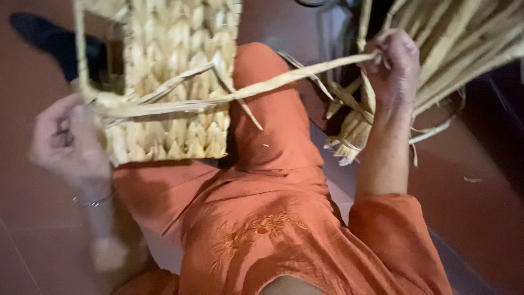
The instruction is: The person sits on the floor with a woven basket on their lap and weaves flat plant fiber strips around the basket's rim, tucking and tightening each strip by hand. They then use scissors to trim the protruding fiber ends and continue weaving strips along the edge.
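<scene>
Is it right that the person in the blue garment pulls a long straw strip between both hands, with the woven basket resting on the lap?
Not quite: the garment is orange, not blue, as the head view shows. The rest holds: the long straw strip runs from the left hand to the right hand, and the woven basket rests on the lap.

— Where does the view sit?
— On my head, tipped steeply down at my lap [256, 218] and the floor [480, 202].
— How near?
— Close; my hands fill the edges.
</scene>
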{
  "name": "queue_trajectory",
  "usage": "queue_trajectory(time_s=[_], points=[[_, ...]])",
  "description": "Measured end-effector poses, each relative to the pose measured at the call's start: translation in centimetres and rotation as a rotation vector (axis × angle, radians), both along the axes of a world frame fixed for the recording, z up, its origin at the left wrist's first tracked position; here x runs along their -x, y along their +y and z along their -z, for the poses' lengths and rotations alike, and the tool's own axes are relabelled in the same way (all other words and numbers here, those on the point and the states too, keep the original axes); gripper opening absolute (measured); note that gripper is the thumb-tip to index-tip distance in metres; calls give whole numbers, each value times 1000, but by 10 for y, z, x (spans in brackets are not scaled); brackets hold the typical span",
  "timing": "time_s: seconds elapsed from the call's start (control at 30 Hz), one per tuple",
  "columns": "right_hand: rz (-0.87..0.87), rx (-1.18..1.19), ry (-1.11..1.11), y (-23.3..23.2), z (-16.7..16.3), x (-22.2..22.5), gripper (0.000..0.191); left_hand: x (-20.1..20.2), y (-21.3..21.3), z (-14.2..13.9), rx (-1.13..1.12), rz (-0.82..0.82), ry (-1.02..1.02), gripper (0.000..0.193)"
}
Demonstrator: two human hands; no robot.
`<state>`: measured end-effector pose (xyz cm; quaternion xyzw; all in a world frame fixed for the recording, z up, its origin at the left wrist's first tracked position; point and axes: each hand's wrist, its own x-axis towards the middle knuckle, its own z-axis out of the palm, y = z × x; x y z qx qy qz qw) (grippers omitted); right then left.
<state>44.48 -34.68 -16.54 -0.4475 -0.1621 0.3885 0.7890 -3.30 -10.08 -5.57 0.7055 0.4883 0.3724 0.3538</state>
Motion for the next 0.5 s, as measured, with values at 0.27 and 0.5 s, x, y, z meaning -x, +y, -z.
queue_trajectory(time_s=[0.27,0.5], points=[[-202,823,-645,63,35,10,24,-27,-23,-30,-770,267,327,19],[114,485,-1484,150,55,26,17,-105,-71,-41,-581,752,401,36]])
